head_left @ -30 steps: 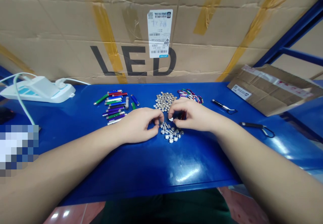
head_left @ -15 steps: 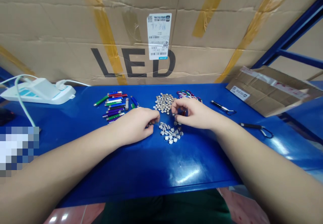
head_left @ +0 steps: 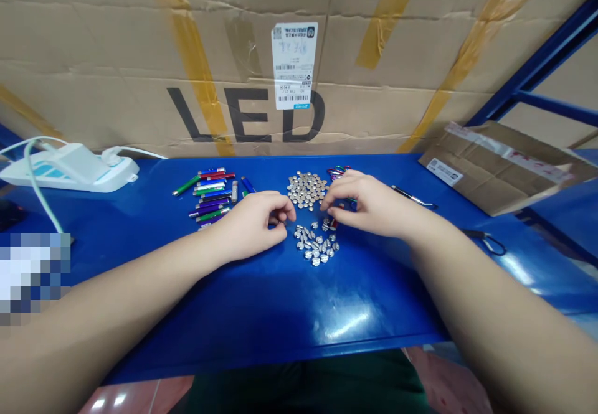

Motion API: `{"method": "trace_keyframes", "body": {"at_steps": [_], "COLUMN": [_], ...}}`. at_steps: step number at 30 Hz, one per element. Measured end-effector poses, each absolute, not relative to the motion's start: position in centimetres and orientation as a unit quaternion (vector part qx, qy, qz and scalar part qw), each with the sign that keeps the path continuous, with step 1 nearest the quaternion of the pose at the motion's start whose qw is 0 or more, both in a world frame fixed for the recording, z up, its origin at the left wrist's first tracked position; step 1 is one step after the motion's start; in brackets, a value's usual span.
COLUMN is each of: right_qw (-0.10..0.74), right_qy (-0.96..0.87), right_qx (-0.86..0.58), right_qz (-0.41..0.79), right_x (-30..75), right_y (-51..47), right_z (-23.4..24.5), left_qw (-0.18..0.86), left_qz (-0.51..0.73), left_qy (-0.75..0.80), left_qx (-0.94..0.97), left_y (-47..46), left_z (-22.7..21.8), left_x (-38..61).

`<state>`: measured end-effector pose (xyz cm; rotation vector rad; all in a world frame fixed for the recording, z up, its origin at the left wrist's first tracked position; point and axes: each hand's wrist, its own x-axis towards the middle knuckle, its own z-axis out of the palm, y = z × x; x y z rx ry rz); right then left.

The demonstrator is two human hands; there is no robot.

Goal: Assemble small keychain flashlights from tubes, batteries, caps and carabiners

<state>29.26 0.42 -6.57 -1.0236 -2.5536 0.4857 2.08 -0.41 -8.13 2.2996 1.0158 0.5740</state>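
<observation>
My left hand (head_left: 256, 224) hovers left of the small metal parts, fingers curled in around something small and dark that I cannot make out. My right hand (head_left: 362, 205) is curled over the right side, thumb and forefinger a little apart. A red tube (head_left: 333, 224) shows under its thumb, apparently held by the curled fingers. Between the hands lies a loose group of shiny silver caps (head_left: 317, 246). Behind them is a pile of small round button cells (head_left: 306, 190). Coloured penlight tubes (head_left: 212, 193) lie in a heap beyond my left hand.
Metallic coloured clips (head_left: 337, 171) are partly hidden behind my right hand. Two black penlights with clips lie right, one a black-clipped penlight (head_left: 490, 243). A white power strip (head_left: 93, 174) is left, a cardboard box (head_left: 504, 168) right. A large carton (head_left: 252, 47) walls the blue table's (head_left: 261, 327) back.
My right thumb and forefinger have parted, and a silver cap now shows at the group's upper edge. The right hand has shifted slightly right; my left hand has risen a little.
</observation>
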Motion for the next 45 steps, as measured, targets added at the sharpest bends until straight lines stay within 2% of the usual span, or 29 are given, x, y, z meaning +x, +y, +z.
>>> {"method": "trace_keyframes", "body": {"at_steps": [6, 19, 28, 37, 45], "right_qw": [0.118, 0.079, 0.111, 0.084, 0.075], "right_qy": [-0.902, -0.890, -0.911, -0.915, -0.915], "right_qx": [-0.375, -0.390, -0.348, -0.345, -0.340], "right_qz": [0.178, 0.221, 0.192, 0.191, 0.206], "right_x": [29.6, 28.4, 27.3, 26.5, 26.4], "right_y": [0.6, -0.3, -1.3, -1.6, -2.1], "right_z": [-6.8, -6.6, -6.4, -6.6, -6.3], "left_qw": [0.299, 0.302, 0.263, 0.311, 0.310], "left_qz": [0.220, 0.163, 0.163, 0.183, 0.190], "left_qy": [0.344, 0.297, 0.314, 0.306, 0.296], "left_qx": [0.862, 0.891, 0.898, 0.881, 0.883], "left_y": [-0.8, -0.6, -0.7, -1.0, -1.0], "left_z": [-7.9, -7.7, -7.7, -8.0, -8.2], "left_x": [2.2, 2.2, 2.3, 2.5, 2.4]}}
